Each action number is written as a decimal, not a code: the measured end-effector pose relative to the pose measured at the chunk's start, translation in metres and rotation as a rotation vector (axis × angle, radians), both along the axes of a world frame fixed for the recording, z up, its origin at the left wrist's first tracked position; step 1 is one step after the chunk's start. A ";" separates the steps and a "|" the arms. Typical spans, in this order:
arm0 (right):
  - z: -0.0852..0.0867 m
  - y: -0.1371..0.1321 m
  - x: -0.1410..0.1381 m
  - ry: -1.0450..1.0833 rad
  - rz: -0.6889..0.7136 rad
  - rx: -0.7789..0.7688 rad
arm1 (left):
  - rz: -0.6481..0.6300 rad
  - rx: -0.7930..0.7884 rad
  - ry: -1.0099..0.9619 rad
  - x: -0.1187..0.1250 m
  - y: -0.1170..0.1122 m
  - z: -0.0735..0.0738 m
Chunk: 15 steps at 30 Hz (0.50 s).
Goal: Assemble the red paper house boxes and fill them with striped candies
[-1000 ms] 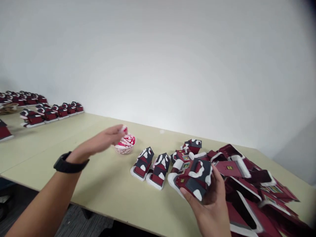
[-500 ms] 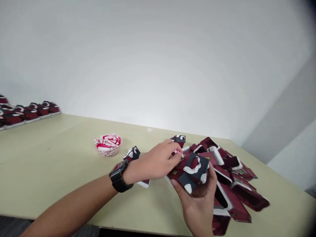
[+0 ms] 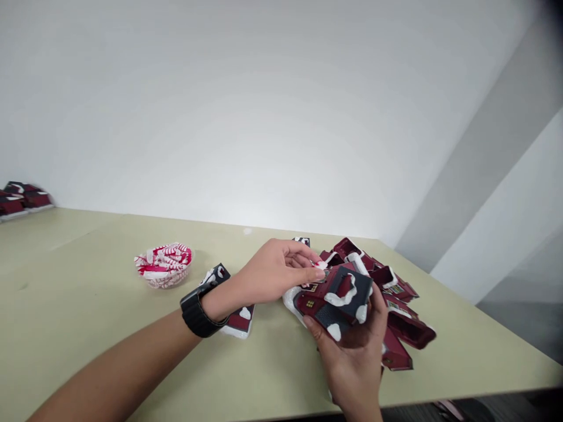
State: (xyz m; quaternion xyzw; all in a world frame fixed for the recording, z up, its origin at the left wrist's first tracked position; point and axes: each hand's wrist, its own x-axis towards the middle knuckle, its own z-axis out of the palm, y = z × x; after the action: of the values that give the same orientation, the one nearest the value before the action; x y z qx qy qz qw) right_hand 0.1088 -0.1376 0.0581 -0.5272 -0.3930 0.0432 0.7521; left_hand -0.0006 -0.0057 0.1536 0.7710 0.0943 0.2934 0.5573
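Note:
My right hand (image 3: 354, 357) is closed around a small dark red model house (image 3: 323, 296) with a dark grey roof and white snow-like trim, tilted above the table. Reaching in from the left, my left hand (image 3: 275, 272) has its thumb and fingertips at the far side of the house. Between them is a small red-and-white piece (image 3: 321, 265), mostly hidden by the fingers. Left of that wrist, a clear bowl (image 3: 169, 280) holds many red-and-white striped pieces. Another snowy house (image 3: 241, 319) lies under the left forearm, partly covered.
A heap of dark red house parts (image 3: 407, 328) with white edges spreads behind and right of my right hand. One more dark-roofed piece (image 3: 301, 241) is behind my left hand. Finished-looking houses (image 3: 33, 196) line the far left of the pale table (image 3: 101, 246). A wall stands behind.
The camera view has turned to the right. My left fingers have straightened somewhat and lifted slightly at the house, with the red-and-white piece still by the fingertips. My right hand keeps its grip.

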 end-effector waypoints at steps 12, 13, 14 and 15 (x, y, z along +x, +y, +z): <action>-0.005 0.001 0.000 -0.068 0.010 0.028 | -0.029 -0.241 0.064 0.012 0.005 -0.012; -0.006 0.001 0.000 -0.073 0.013 0.022 | -0.021 -0.244 0.064 0.012 0.005 -0.013; -0.006 0.001 0.000 -0.080 0.015 0.014 | -0.017 -0.244 0.063 0.012 0.005 -0.013; -0.006 0.001 0.001 -0.088 0.017 0.007 | -0.016 -0.237 0.060 0.012 0.005 -0.013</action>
State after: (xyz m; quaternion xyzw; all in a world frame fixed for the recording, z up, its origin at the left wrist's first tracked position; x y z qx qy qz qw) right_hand 0.1094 -0.1366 0.0517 -0.5224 -0.4303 0.0250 0.7357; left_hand 0.0116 -0.0005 0.1403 0.7088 0.1390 0.2526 0.6439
